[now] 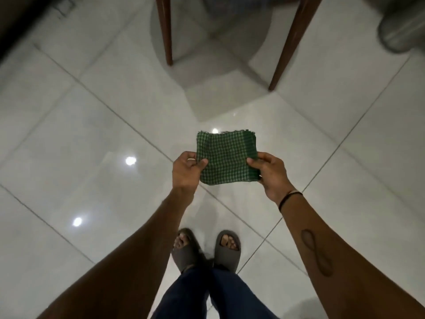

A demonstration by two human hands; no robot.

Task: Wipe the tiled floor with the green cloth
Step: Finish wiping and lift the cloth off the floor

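Observation:
A folded green checked cloth (226, 157) is held in the air in front of me, well above the glossy white tiled floor (92, 139). My left hand (187, 169) pinches its left edge between thumb and fingers. My right hand (269, 173) grips its right edge, thumb on top. The cloth is stretched flat between both hands and touches nothing else. I stand upright over the floor.
Two dark wooden furniture legs (166, 31) (292, 42) stand on the tiles ahead. A metal bin (402, 26) sits at the top right. A dark edge runs along the top left corner. My feet in grey slippers (207, 249) are below the cloth.

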